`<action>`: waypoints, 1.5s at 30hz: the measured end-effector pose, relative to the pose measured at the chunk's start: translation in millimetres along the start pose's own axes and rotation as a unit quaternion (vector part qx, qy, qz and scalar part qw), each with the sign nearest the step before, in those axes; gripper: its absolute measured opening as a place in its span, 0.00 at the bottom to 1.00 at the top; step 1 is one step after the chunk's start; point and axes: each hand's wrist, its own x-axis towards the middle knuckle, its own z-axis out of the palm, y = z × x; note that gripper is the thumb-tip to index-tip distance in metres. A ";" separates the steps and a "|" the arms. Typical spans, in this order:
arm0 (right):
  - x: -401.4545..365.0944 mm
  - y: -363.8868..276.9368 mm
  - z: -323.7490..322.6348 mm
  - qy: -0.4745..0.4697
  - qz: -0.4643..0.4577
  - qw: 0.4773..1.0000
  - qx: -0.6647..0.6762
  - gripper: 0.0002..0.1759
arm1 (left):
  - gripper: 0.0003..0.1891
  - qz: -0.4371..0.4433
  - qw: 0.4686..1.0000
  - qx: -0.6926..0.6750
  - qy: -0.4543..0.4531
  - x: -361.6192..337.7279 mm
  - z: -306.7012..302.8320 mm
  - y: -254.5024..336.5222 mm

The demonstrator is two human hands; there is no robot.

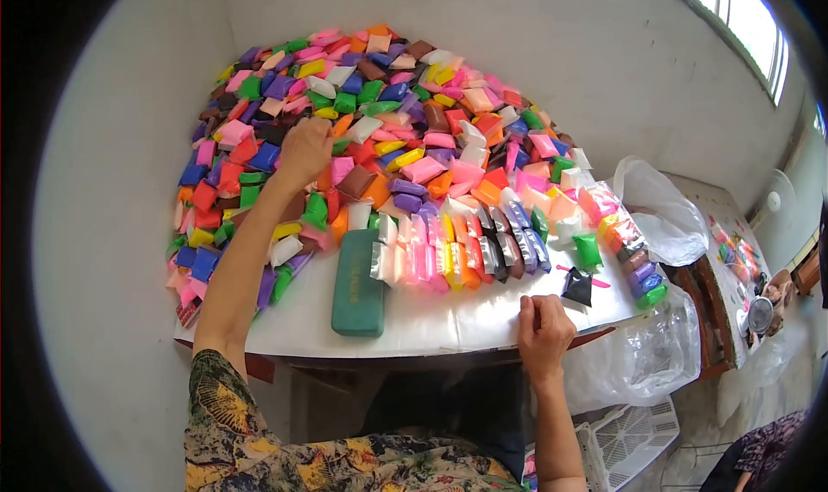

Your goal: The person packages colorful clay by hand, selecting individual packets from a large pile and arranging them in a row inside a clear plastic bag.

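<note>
Green case (358,287) before heaped packets (423,169), left hand (307,149) curled over them, hold unclear, right hand (545,328) loosely fisted.

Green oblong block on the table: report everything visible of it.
The green oblong block is muted green, with rounded near corners and a smooth-looking face. Faint yellowish marks run along it, too blurred to read. I cannot tell whether it is plastic or metal, or whether it opens. It lies flat on the white tabletop, long side running away from the person, near end close to the front edge. Packets from the neat rows crowd its far right side. Neither of the hands touches it.
</note>
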 end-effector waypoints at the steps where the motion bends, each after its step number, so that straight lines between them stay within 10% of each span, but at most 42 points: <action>1: 0.8 0.0 -0.3 0.000 -0.003 1.000 0.000 0.08 | 0.08 -0.021 0.999 -0.038 0.004 1.0 -4.9 -4.7; 17: 3.6 -0.7 -2.6 -0.001 0.028 0.999 0.040 0.08 | 0.05 -0.178 0.857 -0.478 -0.076 -29.4 -64.5 84.6; 27: 13.3 -25.6 -46.8 -0.129 0.211 0.872 0.423 0.15 | 0.03 -0.080 0.744 -0.616 -0.247 -109.9 -69.4 279.1; 31: 3.0 -17.1 -50.6 -0.059 0.237 0.899 0.364 0.10 | 0.05 -0.107 0.748 -0.615 -0.224 -115.2 -51.6 303.3; 35: 1.0 -16.3 -48.7 0.010 0.255 0.886 0.388 0.07 | 0.10 -0.236 0.609 -0.725 -0.220 -125.2 -47.0 316.8; 45: -7.1 -21.3 -30.2 0.050 0.291 0.886 0.358 0.07 | 0.10 -0.262 0.562 -0.750 -0.229 -143.3 -29.7 316.8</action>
